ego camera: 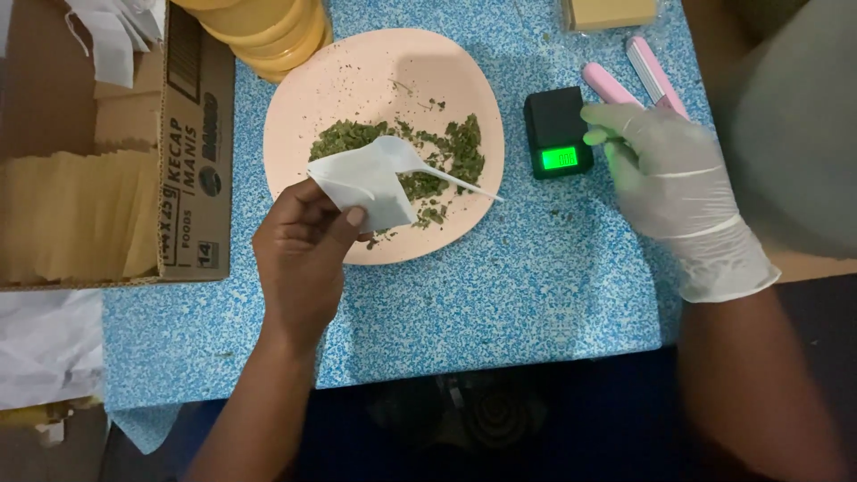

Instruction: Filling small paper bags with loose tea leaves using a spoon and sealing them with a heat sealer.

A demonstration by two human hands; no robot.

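On the blue speckled table [500,295] we see a pale pink plate [357,80] with a loose scatter of dried green leaf bits [446,147] across its middle. Our left hand [303,250], bare, is closed around a small white paper pouch [361,183], thumb pinching it against the fingers at its lower edge, just over the near side of the plate. A thin white plastic spoon [428,170] lies over the leaf, its bowl beside the pouch; whether it rests in the pouch mouth we cannot tell. We judge the pouch light, limp and easily crumpled, so it is best held by its edges, with the mouth kept open; the leaf looks dry, featherweight and apt to spill or blow away.

Our right hand [665,174], in a white glove, rests with its fingers loosely curled and tips at the right edge of a small black pocket scale [555,129] with a lit green display; it grips nothing that we can make out. Behind it lie two pink, bar-shaped tools [638,76].

On the left stands an open brown cardboard box [198,152] with dark printed lettering and a round mark on its side flap, holding stacks of tan paper. Beyond the plate sit yellow round lids [268,31], and at the top edge a flat tan packet [611,12].
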